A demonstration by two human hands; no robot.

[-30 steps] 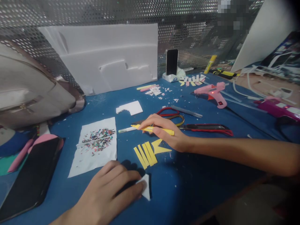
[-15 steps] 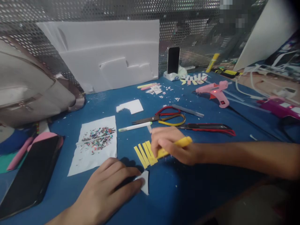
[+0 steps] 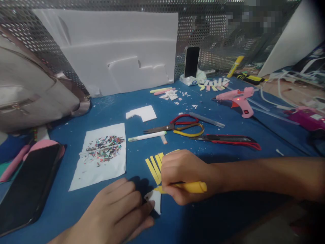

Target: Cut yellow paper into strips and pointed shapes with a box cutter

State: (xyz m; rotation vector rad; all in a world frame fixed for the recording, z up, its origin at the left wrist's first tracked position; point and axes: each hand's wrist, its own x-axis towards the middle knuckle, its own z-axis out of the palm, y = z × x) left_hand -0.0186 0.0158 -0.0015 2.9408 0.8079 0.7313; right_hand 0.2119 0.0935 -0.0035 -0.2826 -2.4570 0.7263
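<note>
My right hand [image 3: 186,171] is closed around a yellow marker [image 3: 194,187], whose tip meets the upper edge of a small white foam-like piece [image 3: 157,202]. From the left, my left hand [image 3: 114,208] grips that piece at its edge between fingertips and thumb. Several yellow strips [image 3: 153,168] lie side by side just beyond, partly covered by my right hand. Past them are a white pen [image 3: 147,136], scissors [image 3: 175,128] with red and yellow handles, and a red-and-black utility knife [image 3: 225,139].
A paper sheet [image 3: 78,176] with colourful flakes lies left, near a black phone [image 3: 30,183]. A pink glue gun [image 3: 237,99] with its cable rests at right. Behind are a white cut-out piece [image 3: 146,113], scraps [image 3: 169,95], a propped phone [image 3: 192,62] and a white board [image 3: 122,30].
My right hand has come down from the strips towards me, bringing the marker's tip onto the white piece. My left hand keeps hold of the piece, its thumb slightly lower. The view has shifted slightly.
</note>
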